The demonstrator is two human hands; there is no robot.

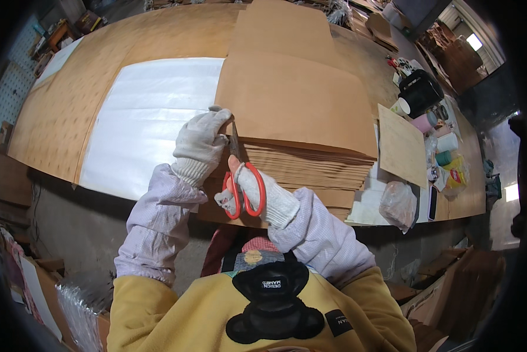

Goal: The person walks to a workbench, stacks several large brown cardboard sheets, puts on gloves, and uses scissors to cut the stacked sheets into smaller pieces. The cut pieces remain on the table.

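My left hand (200, 144), in a white knit glove, is closed at the near left corner of the top brown paper sheet (298, 105). Its fingertips hide part of that corner. In my right hand (273, 196), also gloved, is a pair of scissors (253, 205) with red handles. The blades point away from me and meet the paper's left edge beside my left fingers. Below the top sheet lies a thick stack of brown paper (304, 167), its near edges fanned in steps. One bare fingertip shows through the right glove.
A white sheet (152, 111) covers the wooden table (58, 123) left of the stack. To the right are a thin board (402, 144), a clear plastic bag (398, 204), a phone (432, 203), a pink cup (423, 122) and a black case (421, 92).
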